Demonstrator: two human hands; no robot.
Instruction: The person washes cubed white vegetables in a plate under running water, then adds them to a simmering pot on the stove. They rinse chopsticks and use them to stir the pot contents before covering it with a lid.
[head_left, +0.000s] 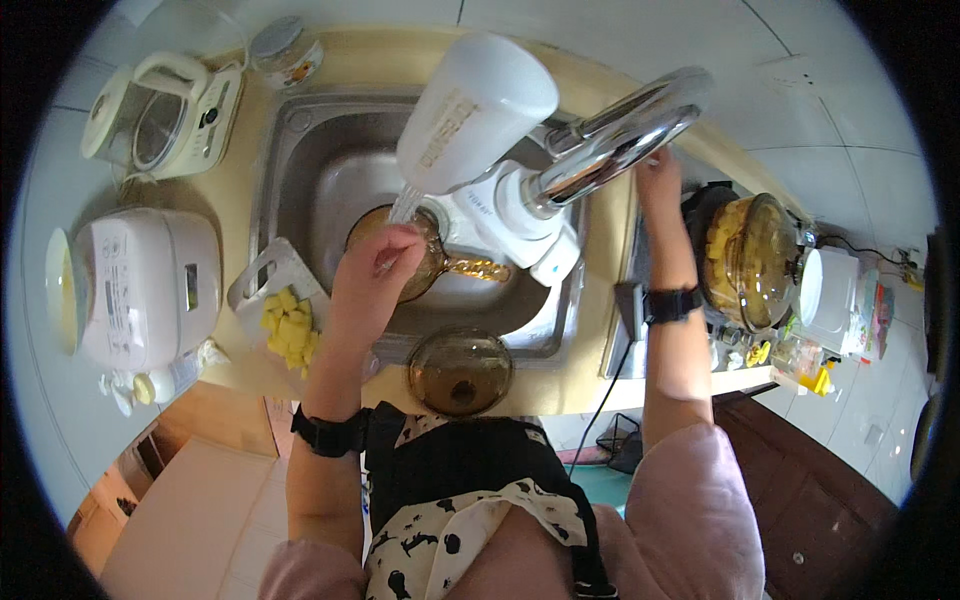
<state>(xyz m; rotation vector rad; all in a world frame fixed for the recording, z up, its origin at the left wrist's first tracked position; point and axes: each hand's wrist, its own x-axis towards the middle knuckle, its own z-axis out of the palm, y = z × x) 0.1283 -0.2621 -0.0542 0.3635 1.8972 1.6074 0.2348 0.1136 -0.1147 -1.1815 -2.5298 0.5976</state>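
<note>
My left hand (379, 281) is over an amber glass pan (426, 281) in the stainless steel sink (525, 315), its fingers curled beside the running water (405, 204). Whether the fingers hold anything is not clear. The pan's amber handle (480, 268) points right. Water falls from a white faucet-mounted filter (480, 112) attached to the chrome faucet (622, 150). My right hand (660, 176) reaches behind the faucet's curved spout, its fingertips partly hidden. An amber glass lid (460, 373) lies on the counter's front edge below the sink.
Diced yellow food (289, 326) lies on a cutting board (255, 279) at the sink's left edge. A white rice cooker (150, 289) and a kettle appliance (180, 112) stand on the left. On the right, a lidded amber glass pot (750, 262) holds yellow pieces.
</note>
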